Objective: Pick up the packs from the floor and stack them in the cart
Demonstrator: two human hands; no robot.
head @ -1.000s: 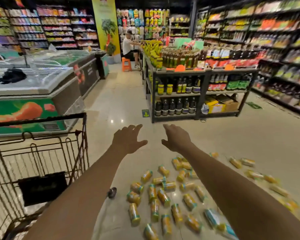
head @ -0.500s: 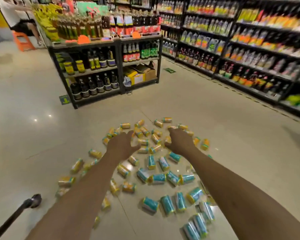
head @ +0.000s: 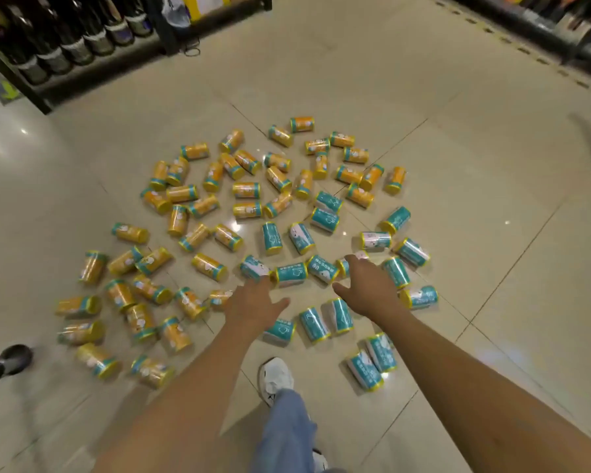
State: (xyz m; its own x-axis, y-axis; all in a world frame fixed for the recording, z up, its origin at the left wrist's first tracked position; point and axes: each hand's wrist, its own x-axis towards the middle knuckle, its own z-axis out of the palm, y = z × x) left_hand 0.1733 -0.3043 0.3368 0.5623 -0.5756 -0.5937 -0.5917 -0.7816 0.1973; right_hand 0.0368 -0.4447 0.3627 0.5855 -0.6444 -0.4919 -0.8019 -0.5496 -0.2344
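Both hands, left hand point(head: 253, 303) and right hand point(head: 367, 290), reach empty with fingers spread over small teal-and-yellow cylindrical packs point(head: 290, 274) scattered on the beige tiled floor point(head: 492, 199).

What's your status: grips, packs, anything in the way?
Left grip and right grip open, empty, above teal packs. Beyond, yellow packs scattered, all on floor. Own white shoe near closest packs.

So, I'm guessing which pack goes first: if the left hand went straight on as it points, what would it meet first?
Probably the teal pack lying just beyond the fingertips of the left hand; how far above it the hand is, the picture does not show.
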